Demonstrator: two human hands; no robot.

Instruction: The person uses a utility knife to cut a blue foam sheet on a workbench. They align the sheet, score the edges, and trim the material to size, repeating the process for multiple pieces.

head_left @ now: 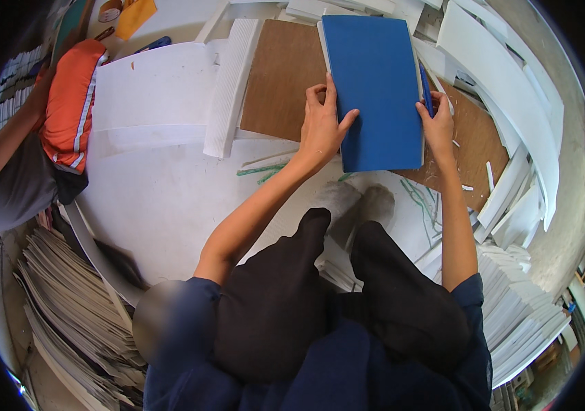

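Note:
A large blue-covered book or pad (378, 89) lies in front of me, a pale edge showing along its left side. Its long sides run away from me. My left hand (323, 130) is at its left edge, the index finger along that edge and the thumb over the blue cover. At the right edge, my right hand (437, 127) is closed around a slim blue tool (426, 89), a pen or cutter, held upright beside the cover. Beneath the blue piece is a brown board (282, 75), which shows on both sides.
White sheets (155, 89) and a ridged white stack (232, 85) lie left. Paper stacks (77, 308) stand lower left, and white offcuts (511, 103) pile up right. Green strips (419, 198) lie near my feet. Another person's arm (22, 127) is beside an orange cloth (70, 103).

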